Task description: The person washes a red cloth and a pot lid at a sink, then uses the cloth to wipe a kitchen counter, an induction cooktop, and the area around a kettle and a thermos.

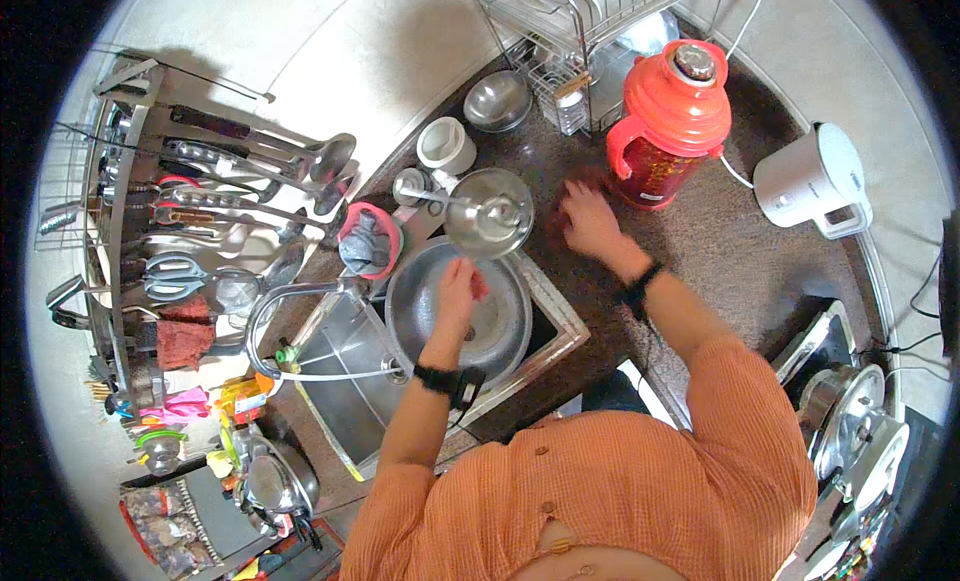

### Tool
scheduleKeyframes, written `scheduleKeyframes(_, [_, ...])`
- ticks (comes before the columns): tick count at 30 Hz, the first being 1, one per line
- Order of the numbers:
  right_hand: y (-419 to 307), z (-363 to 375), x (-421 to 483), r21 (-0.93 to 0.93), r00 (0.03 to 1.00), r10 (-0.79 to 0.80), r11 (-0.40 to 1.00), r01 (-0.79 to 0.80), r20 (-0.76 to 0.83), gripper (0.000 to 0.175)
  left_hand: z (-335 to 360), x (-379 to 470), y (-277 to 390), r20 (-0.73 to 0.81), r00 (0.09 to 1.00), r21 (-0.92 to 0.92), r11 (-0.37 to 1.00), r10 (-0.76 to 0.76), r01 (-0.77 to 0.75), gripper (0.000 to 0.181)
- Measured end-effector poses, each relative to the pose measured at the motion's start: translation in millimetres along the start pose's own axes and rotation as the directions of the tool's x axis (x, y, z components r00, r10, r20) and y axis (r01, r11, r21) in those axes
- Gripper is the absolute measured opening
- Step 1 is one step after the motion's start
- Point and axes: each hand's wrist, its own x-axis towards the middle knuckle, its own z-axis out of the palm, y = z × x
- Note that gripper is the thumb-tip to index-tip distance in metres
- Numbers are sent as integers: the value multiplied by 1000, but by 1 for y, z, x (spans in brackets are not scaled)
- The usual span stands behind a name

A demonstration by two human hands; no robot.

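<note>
My left hand point(457, 292), fingers curled, is over a wide metal basin point(409, 311) set in the sink, close to the lower rim of a shiny round bowl point(489, 213). Something reddish shows at its fingers; I cannot tell whether it grips anything. My right hand point(590, 219) is palm down at the dark countertop point(712, 243), with its fingers extended and slightly blurred. No object shows in it. Just beyond it stands a red vacuum flask point(671, 123) with a side handle.
A curved faucet point(259, 318) arches over the steel sink point(345, 386). A pink container point(373, 239) holds a grey cloth. Behind are a white pot point(446, 146), a steel bowl point(498, 100) and a dish rack point(585, 48). A white electric kettle point(810, 179) stands right; utensils hang left.
</note>
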Motion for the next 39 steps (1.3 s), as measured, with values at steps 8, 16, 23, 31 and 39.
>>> scheduleKeyframes(8, [-78,35,101,300,915,-315,924,235,253,27,-65,-56,42,-137,990,262,965,14,23,24])
scheduleKeyframes(16, [13,-14,-110,378,981,15,924,61,-194,5,17,25,13,77,997,86,996,8,-14,24])
scheduleKeyframes(23, [91,-74,-232,206,775,520,854,-477,-360,14,85,77,-1,26,1000,51,999,-15,14,32])
scheduleKeyframes(31, [118,-75,-172,145,784,530,846,-513,-322,16,212,25,111,175,684,-48,700,708,-713,35])
scheduleKeyframes(39, [192,-117,-37,239,923,356,918,-316,-145,17,223,-14,128,211,892,-502,828,399,-251,12])
